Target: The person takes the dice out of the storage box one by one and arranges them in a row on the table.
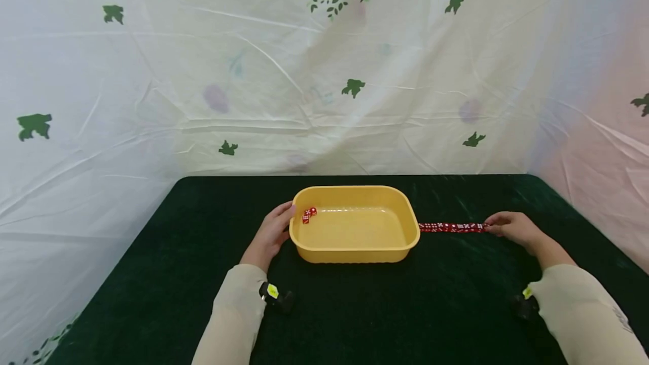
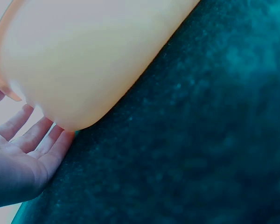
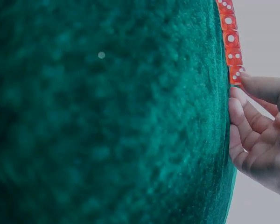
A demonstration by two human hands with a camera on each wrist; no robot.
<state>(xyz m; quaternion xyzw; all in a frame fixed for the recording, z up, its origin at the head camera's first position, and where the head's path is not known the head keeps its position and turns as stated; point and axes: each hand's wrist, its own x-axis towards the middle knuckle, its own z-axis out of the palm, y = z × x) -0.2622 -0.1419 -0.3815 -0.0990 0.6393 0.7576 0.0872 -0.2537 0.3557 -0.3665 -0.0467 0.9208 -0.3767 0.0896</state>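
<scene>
In the head view a yellow plastic basin [image 1: 355,256] sits mid-table, with a few red dice [image 1: 306,219] inside at its left end. My left hand [image 1: 271,234] holds the basin's left end; the left wrist view shows the fingers against the outer wall, the thumb by the rim. A straight row of red dice [image 1: 451,228] with white pips runs from the basin's right side. At the row's right end is my right hand [image 1: 514,231], its thumb and fingers pinching the last die [image 3: 236,74]. Part of that die is hidden by the fingers.
Dark green velvety cloth [image 1: 355,320] covers the table. White fabric [image 1: 284,128] with green leaf prints hangs behind it and at both sides. Each wrist wears a small black camera, the left one [image 1: 278,296] close to the cloth.
</scene>
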